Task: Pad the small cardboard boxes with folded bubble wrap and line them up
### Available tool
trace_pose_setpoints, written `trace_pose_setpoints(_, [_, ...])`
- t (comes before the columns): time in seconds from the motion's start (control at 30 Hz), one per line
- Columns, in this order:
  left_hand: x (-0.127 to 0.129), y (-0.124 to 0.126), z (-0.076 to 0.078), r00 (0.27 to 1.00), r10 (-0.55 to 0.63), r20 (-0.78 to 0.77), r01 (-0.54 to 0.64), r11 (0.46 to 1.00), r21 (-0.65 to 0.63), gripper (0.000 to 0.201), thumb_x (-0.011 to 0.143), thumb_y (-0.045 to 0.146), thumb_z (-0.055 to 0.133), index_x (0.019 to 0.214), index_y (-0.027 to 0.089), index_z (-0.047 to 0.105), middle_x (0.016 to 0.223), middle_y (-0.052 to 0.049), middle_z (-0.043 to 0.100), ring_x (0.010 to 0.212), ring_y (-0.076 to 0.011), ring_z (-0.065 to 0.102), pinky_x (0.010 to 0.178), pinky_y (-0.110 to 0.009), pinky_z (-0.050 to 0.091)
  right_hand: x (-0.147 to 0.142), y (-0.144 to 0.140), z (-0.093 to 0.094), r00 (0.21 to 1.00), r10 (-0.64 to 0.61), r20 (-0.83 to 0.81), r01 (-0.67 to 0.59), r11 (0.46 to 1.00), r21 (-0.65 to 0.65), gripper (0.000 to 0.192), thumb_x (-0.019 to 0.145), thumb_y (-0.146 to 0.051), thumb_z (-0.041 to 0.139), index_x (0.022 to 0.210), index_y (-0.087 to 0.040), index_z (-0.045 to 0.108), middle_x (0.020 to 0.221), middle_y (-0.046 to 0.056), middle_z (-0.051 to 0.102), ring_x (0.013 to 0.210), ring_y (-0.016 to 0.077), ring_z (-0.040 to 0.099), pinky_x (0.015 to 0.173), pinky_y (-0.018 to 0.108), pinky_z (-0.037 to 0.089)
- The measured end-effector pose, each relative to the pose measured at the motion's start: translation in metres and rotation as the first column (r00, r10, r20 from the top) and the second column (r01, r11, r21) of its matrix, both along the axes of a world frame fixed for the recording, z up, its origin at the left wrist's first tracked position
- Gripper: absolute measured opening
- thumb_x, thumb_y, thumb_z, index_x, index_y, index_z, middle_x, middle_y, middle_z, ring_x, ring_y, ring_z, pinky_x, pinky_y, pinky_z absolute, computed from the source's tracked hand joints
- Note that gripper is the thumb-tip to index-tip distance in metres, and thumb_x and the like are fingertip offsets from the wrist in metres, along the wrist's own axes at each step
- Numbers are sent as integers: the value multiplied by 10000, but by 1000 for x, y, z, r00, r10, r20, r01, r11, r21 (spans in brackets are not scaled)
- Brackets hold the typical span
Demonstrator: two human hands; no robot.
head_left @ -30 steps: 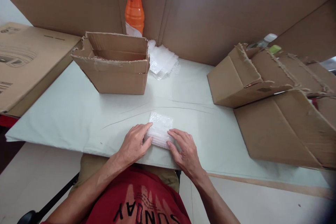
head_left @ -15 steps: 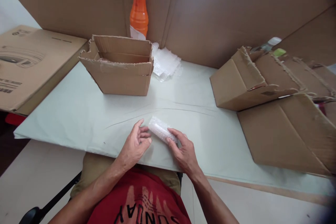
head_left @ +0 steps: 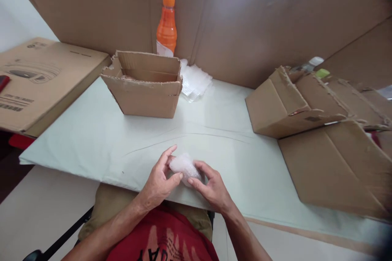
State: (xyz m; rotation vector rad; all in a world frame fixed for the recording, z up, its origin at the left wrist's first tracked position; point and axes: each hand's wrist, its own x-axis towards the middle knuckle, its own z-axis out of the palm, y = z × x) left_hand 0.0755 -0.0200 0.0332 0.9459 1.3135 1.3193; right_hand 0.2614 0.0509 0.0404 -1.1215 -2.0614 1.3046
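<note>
Both hands (head_left: 159, 179) around bubble-wrap bundle (head_left: 183, 166)

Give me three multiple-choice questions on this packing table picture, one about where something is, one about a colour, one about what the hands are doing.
1. Where does the bottle stand?
A. behind the open carton
B. inside the torn carton at right
C. at the table's near edge

2. What colour is the bottle's cap?
A. green
B. orange
C. white

3. What holds the bubble-wrap bundle?
A. the left hand alone
B. neither hand; it lies flat
C. the left hand and right hand together

Answers: 1 A, the bottle rises behind the carton against the cardboard wall. 2 B, cap and contents are both orange. 3 C, fingers of both hands close on the bundle over the table.
</note>
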Motion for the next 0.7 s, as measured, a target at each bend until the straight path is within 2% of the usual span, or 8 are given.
trace_pose_setpoints(0.07, [-9,3,0,984,21,-175,-5,996,88,670,851,264,658,1467,179,408,1087,-73,656,967,-194,653,916,-349,537,-2,2,0,1000,-6,-22,6,1000,-14,277,862,-413,670,1033,-199,707,1005,59,753,902,217,690,816,304,543])
trace_pose_setpoints(0.13, [-27,11,9,899,132,-418,-30,970,242,593,883,257,640,1439,200,443,1162,-94,656,1034,-208,646,948,-374,535,-1,3,0,998,-47,-46,46,999,-18,262,880,-429,645,991,-201,712,941,44,751,852,205,683,763,281,535])
trace_pose_setpoints(0.23, [-63,33,39,586,432,-686,-6,849,529,501,908,181,609,1394,216,495,1284,-122,617,1195,-245,595,1034,-433,499,7,8,-1,992,-124,-27,124,992,-13,292,879,-474,645,963,-206,721,897,37,745,811,204,676,716,271,528])
trace_pose_setpoints(0.33, [-100,63,75,236,652,-721,83,725,683,506,885,116,605,1379,184,517,1357,-154,584,1358,-308,490,1121,-511,423,15,13,-4,986,-167,-16,167,985,38,287,869,-482,662,926,-209,730,933,50,743,858,217,686,754,278,540])
trace_pose_setpoints(0.43, [-129,92,97,16,700,-714,119,707,697,491,863,101,595,1350,130,541,1330,-172,617,1400,-354,454,1158,-571,362,18,19,-4,974,-222,-52,228,960,162,256,840,-461,701,867,-208,735,995,77,738,946,237,693,831,291,549])
trace_pose_setpoints(0.53, [-148,111,101,-37,663,-748,139,744,653,315,855,57,527,1141,124,641,1059,-122,718,1192,-312,624,1144,-569,384,20,27,2,968,-243,-63,251,934,253,230,861,-439,681,851,-217,740,932,72,731,870,219,692,767,280,556])
trace_pose_setpoints(0.63, [-154,113,99,14,631,-775,207,757,620,223,842,27,492,925,159,651,921,-79,713,998,-246,678,1105,-507,449,24,43,17,976,-215,-34,214,919,330,218,879,-428,662,855,-225,738,891,56,733,802,200,681,696,266,548])
trace_pose_setpoints(0.7, [-150,103,100,46,615,-787,254,755,605,217,849,20,494,915,167,640,929,-74,711,994,-233,672,1100,-491,457,28,57,34,972,-236,-15,222,890,399,223,871,-437,668,878,-224,733,900,48,741,792,198,682,696,270,548])
